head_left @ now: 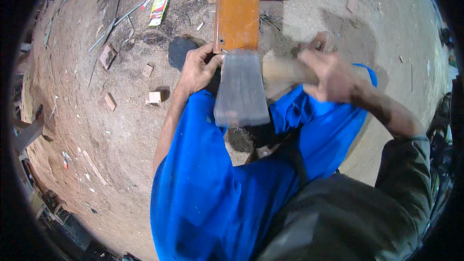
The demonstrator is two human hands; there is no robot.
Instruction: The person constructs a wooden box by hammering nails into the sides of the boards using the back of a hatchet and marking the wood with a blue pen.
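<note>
My left hand [197, 70] pinches the near left corner of the board [237, 18], a glossy orange-brown wooden panel that lies flat on the ground [96, 130] just past my knees, its long axis running straight away from me. My right hand [328, 75] is closed around a pale wooden handle [282, 71]; it lies crosswise, and its wide grey blade [240, 89], blurred, covers the board's near end. Up left of the board lies a flat packet [158, 10], rectangular, in red, green and white. Small wood blocks [153, 97] dot the dusty, sawdust-strewn earth.
</note>
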